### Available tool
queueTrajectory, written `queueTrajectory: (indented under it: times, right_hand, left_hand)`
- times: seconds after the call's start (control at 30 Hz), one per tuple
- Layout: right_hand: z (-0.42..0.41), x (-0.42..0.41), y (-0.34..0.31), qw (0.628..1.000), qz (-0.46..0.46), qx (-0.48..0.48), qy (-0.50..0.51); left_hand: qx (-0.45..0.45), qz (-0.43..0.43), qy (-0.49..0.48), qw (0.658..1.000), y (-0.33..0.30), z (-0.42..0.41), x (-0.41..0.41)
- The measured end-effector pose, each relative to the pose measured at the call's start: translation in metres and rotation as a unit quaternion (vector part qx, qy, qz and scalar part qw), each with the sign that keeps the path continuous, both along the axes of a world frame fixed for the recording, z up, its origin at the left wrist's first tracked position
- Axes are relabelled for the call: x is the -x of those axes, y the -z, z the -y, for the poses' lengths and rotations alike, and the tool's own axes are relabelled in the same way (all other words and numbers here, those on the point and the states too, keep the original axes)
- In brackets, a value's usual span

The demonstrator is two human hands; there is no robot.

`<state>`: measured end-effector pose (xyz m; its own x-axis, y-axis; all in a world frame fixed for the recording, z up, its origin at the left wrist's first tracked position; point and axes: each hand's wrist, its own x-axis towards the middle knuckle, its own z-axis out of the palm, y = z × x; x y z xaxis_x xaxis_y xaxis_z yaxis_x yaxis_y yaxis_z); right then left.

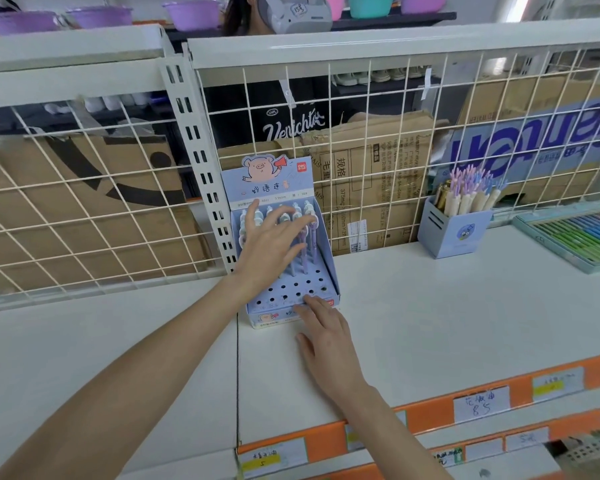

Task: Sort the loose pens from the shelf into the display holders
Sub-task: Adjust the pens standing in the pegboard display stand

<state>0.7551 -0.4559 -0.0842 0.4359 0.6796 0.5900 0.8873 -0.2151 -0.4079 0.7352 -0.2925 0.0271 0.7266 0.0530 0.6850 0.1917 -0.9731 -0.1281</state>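
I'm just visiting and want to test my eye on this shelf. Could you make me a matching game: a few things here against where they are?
Things:
1. left hand
2. right hand
3. pen cup
4. pen tray

Places:
A. far right of the shelf
B. at the pig holder's front edge
C. over the holder's standing pens
D. by the wire grid, right of the holder

Pairs: 1-C, 2-B, 3-D, 4-A

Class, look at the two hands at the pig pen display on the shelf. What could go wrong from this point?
1. The left hand spreads over the standing pens; a sideways brush might tilt them or pull some out.
2. The display holder is light card, steadied only by the right hand at its front edge; it may slide or tip back.
3. The front holes are unfilled, so the load sits at the back.
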Motion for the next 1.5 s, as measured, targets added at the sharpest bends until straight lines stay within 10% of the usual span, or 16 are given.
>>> queueTrajectory:
  times: [1.5]
  right_hand:
    - [-0.005, -0.002, 0.004, 0.999, -0.034, -0.035, -0.008]
  left_hand:
    - [0.173, 0.075, -0.089, 0.978, -0.005, 0.006, -0.012]
